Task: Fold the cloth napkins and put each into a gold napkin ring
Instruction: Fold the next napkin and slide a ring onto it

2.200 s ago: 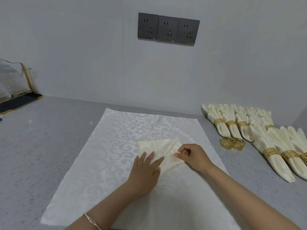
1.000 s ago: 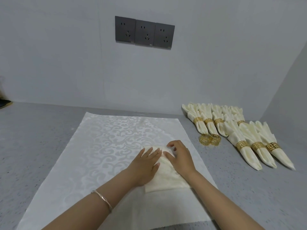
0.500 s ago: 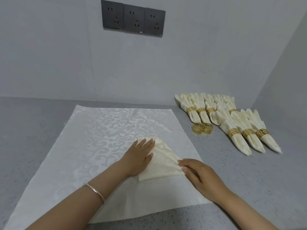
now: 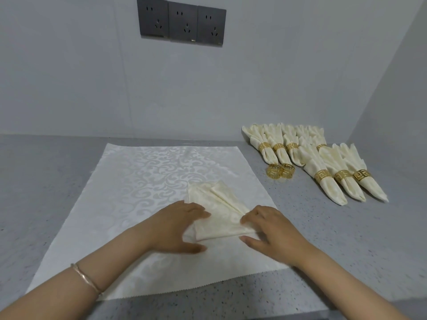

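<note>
Currently the cream napkin (image 4: 217,211), folded into a fan-like wedge, lies flat on the near right part of a white patterned cloth (image 4: 150,176). Its wide end points to the back and its narrow end points to the right. The left hand (image 4: 175,227) rests on the napkin's near left edge with relaxed, nearly straight fingers on top, grasping nothing, and its thumb is spread apart on the cloth. The right hand (image 4: 272,229) grasps the narrow end: its fingers are curled over it and the thumb lies below it, so this corner is mostly hidden. A thin bracelet (image 4: 86,277) sits on the left wrist.

The cloth is spread on a grey speckled counter (image 4: 346,239). To the right, past the cloth's edge, two loose gold rings (image 4: 280,170) stand on the counter and touch each other. Just behind and to the right of them lie the finished napkins (image 4: 332,181), each in a gold ring, in a back row against the wall and three more in front, pressed side by side. The rings stand well apart from both hands. Three dark sockets (image 4: 181,20) sit on the wall (image 4: 69,77) above.
</note>
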`<state>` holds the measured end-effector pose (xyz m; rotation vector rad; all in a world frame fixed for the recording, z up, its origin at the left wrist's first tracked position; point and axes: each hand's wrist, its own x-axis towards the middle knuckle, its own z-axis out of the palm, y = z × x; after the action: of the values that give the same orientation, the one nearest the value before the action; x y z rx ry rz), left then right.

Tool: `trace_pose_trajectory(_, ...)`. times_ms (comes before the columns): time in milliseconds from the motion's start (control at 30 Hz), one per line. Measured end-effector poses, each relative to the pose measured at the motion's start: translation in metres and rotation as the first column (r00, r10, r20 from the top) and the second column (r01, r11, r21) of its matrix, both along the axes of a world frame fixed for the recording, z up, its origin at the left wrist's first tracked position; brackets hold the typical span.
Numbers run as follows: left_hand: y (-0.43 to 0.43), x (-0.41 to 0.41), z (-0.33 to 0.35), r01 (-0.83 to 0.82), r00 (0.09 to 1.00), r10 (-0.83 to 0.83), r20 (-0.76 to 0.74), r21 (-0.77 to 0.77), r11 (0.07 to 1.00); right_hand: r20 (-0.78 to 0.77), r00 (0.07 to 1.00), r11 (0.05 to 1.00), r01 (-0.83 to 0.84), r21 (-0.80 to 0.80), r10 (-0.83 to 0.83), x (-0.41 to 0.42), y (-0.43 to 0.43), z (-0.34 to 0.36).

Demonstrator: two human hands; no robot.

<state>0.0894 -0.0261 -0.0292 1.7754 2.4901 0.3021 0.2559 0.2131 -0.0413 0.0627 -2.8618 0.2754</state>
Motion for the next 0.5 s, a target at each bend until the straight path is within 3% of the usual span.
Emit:
trace_pose_trajectory(233, 0.005, -0.001, 0.001, -0.081, 0.993, 0.070, 0.092, 0.121, 0.989, 0.014, 0.999, 0.999, 0.051, 0.002, -0.051, -0.002, -0.002, 0.004)
trace_pose_trajectory(367, 0.017, -0.012, -0.002, -0.221, 0.954, 0.138, 0.268, 0.311, 0.924, -0.007, 0.993, 0.987, 0.117, -0.106, -0.119, -0.010, -0.002, 0.006)
trace_pose_trajectory(500, 0.032, -0.023, -0.009, -0.336, 0.899, 0.185, 0.397, 0.356, 0.872, 0.010, 0.983, 0.962, 0.183, -0.204, -0.185, -0.021, -0.002, 0.010)
